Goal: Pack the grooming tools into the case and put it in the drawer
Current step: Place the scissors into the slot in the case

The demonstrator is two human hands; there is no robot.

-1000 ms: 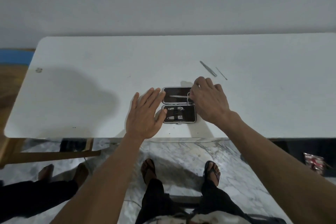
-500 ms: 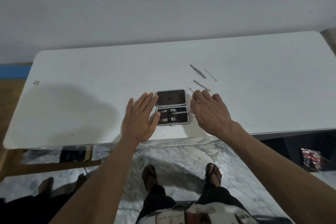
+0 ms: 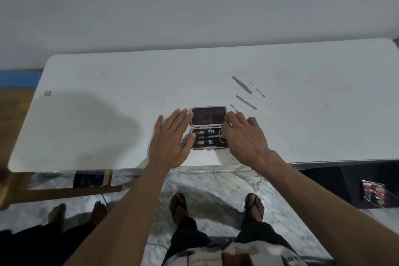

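Note:
A small black grooming case (image 3: 208, 116) lies open near the front edge of the white table (image 3: 108, 103), lid half away from me. Its near half holds clippers and small scissors (image 3: 212, 136). My left hand (image 3: 172, 138) rests flat against the case's left side, fingers spread, thumb on the near half. My right hand (image 3: 241, 134) sits at the case's right side, fingertips over the scissor handles. Loose metal tools lie beyond it: tweezers (image 3: 241, 84), a thin pick (image 3: 257, 89), a file (image 3: 246, 102) and a short tool (image 3: 233, 107) partly hidden by my fingers.
The table stands against a pale wall. Another person's bare feet (image 3: 75, 214) are on the marble floor at lower left. A dark packet (image 3: 373, 193) lies on the floor at right. No drawer is visible.
My right hand moved from the lid half down to the case's right side. The small scissors now lie in the near half. The camera tilted up a little.

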